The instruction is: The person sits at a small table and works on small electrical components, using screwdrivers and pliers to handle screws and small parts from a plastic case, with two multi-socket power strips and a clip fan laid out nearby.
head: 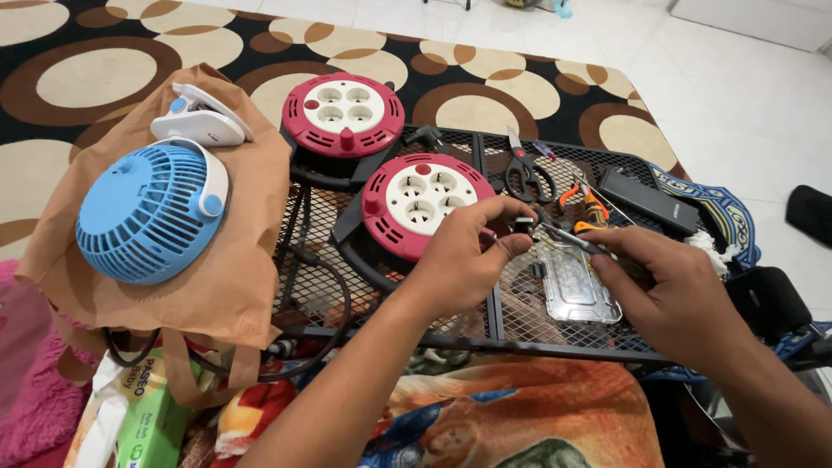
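Pliers (572,240) in right hand (672,282) grip small part (523,227) held by left hand (464,256).

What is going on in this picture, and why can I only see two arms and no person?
The camera sits on the person's head and looks down, so you see only their own two arms. They work over a black wire mesh table that stands above a rug with brown circles.

The left hand pinches a small black part between its fingertips. The right hand holds a thin tool, and its tip points at that part. I cannot tell exactly what kind of tool it is.

On the table lie two red and white cable reels with sockets, a pair of scissors, some orange-handled tools, a flat black box and a clear plastic tray. On the left, a blue fan rests on a brown bag.
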